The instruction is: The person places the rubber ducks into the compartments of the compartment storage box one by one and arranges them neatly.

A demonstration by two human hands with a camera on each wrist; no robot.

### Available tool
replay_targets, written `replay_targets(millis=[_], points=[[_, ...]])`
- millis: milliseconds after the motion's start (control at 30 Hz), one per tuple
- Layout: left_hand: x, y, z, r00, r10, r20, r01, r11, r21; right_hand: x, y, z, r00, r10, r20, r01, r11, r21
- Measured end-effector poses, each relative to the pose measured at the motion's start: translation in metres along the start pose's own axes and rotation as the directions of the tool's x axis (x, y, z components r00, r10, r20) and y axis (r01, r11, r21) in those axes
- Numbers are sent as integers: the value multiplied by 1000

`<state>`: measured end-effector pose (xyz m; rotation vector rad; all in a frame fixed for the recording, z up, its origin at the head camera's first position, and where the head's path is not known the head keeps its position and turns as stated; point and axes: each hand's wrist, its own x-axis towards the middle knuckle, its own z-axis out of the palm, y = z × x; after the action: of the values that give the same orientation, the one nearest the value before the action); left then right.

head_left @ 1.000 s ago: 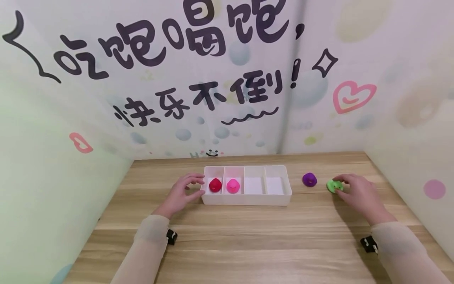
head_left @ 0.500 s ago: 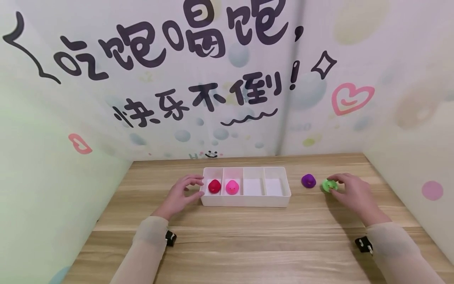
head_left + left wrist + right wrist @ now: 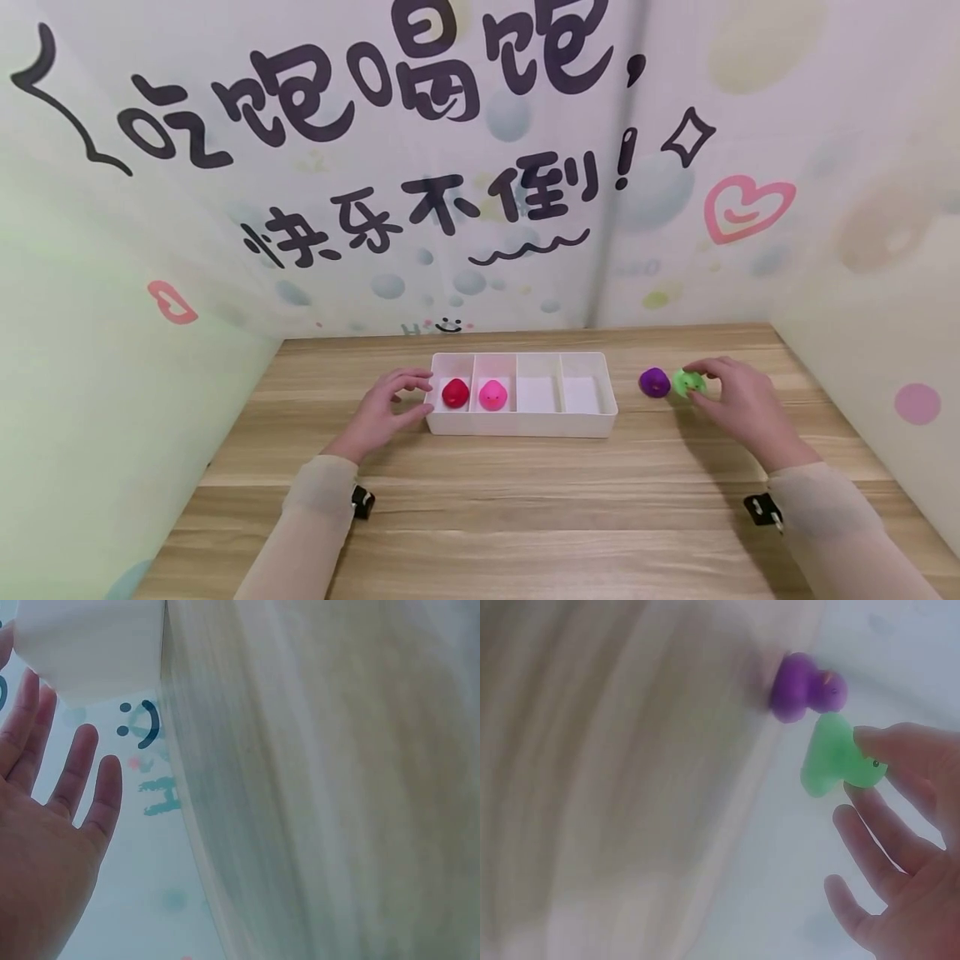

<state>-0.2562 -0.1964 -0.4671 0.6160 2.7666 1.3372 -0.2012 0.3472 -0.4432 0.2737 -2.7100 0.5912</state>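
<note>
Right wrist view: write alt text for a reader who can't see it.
A right hand pinches a green toy duck by its head, close to a purple toy duck higher in the picture. A blurred wooden table fills the left side, with a pale wall behind the hand.

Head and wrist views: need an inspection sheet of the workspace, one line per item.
Surface: pale wood-grain table.
Job's things: white four-compartment rectangular tray; red duck-shaped toy in its leftmost compartment, pink duck-shaped toy in the next; purple duck-shaped toy on the table, right of the tray; light-green duck-shaped toy in the right grip.
Clutter: nothing seen.
Grips: left grip, a bare hand, is at the tray's left end, contact unclear; right, also bare, pinches the green toy beside the purple one; whether the toys touch is unclear.
Cables: nothing seen.
Surroundings: pale printed walls.
</note>
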Motion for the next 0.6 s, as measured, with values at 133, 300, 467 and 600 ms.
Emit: replay_targets(millis=[133,300,467,600], points=[[0,-1,0,1000,4,1,-4,1000,-3,3,-5,0,999,-27,-27,27,1000,-5],[0,-1,0,1000,5,0,-5,1000,-12,6,-10,0,998,-43,-40,43,999,-7],[0,-1,-1,1000,8,1,-8,1000,-21,9,-15,1,996,-61,-62,60,998,-8],[0,1,-1,1000,-1,4,1,1000,-28,13,-19,2,994,-81,-77,81,997,-3]])
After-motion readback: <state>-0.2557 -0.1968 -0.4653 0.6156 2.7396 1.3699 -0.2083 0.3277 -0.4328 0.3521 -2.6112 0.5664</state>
